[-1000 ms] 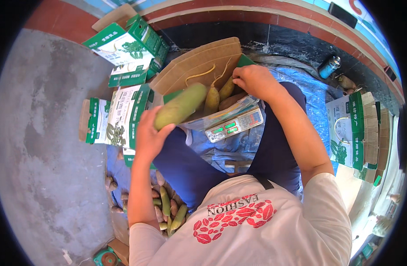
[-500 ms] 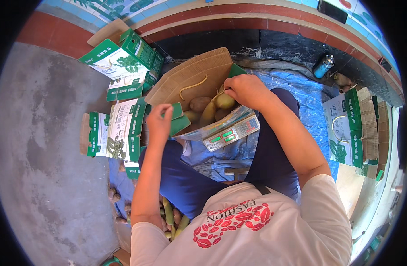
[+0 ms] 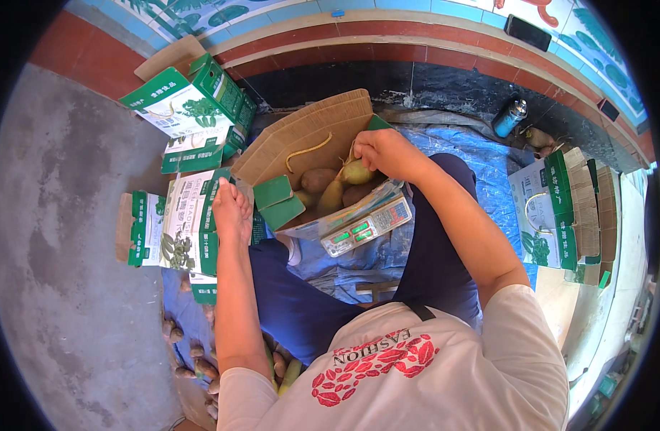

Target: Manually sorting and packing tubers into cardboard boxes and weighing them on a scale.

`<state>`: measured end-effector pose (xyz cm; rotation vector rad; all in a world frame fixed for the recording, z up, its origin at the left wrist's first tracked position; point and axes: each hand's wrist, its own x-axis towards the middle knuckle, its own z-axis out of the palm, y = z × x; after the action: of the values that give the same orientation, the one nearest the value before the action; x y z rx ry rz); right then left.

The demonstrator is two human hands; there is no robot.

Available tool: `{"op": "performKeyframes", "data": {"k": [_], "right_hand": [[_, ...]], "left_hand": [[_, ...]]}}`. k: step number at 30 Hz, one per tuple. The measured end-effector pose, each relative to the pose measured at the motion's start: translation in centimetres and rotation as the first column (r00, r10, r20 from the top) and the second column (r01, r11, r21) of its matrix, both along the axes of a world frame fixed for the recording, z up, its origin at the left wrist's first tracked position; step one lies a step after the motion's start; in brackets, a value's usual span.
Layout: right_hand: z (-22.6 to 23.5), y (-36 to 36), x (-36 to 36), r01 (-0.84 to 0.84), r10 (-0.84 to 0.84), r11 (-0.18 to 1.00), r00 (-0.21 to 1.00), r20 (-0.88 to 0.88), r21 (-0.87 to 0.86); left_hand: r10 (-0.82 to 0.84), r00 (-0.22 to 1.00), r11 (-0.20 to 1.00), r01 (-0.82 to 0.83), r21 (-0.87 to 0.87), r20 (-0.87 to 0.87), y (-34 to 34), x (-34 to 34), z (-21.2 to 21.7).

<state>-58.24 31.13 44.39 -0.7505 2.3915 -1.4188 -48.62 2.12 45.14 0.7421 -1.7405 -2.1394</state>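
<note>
An open cardboard box (image 3: pixel 348 108) stands between my legs, holding reddish-brown tubers (image 3: pixel 319 179) and green radishes (image 3: pixel 357 172). My right hand (image 3: pixel 382 153) is closed in a pinch over the box's right part, at the upper end of a green radish. Its fingertips hide what they grip, if anything. My left hand (image 3: pixel 231 206) is curled into a fist left of the box, in front of a white and green carton (image 3: pixel 193 215). I cannot see whether anything is inside that fist. A digital scale (image 3: pixel 366 228) with lit green displays sits against the box's near side.
More printed cartons (image 3: pixel 190 100) stand at the back left, and another carton (image 3: pixel 542 208) is at the right. A blue tarp (image 3: pixel 499 169) covers the floor. By the wall stands a blue canister (image 3: pixel 510 118). Loose tubers (image 3: pixel 204 368) lie at lower left.
My left hand has moved left and slightly down, away from the box's green flap, and its fingers have curled into a fist. My right hand stays over the radishes, still pinched.
</note>
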Motion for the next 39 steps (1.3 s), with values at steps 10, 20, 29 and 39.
{"op": "performKeyframes", "data": {"k": [10, 20, 29, 39], "right_hand": [[0.7, 0.5, -0.9, 0.146, -0.079, 0.947, 0.969, -0.232, 0.287], [4.8, 1.5, -1.0, 0.147, -0.047, 0.947, 0.943, -0.329, 0.285], [1.5, 1.9, -2.5, 0.111, -0.043, 0.968, 0.957, -0.286, 0.226], [1.3, -1.3, -4.5, 0.168, 0.018, 0.933, 0.861, -0.508, 0.319]], "left_hand": [[0.026, 0.995, 0.998, -0.031, -0.049, -0.100, -0.4, -0.3, -0.4], [-0.022, 0.996, 0.987, 0.008, -0.162, -0.085, 0.9, -0.5, -0.5], [-0.091, 0.994, 0.895, 0.106, -0.433, 0.055, 1.4, -1.3, -1.0], [-0.522, 0.779, 0.436, 0.593, -0.677, 0.347, 2.6, -0.9, -2.8]]}}
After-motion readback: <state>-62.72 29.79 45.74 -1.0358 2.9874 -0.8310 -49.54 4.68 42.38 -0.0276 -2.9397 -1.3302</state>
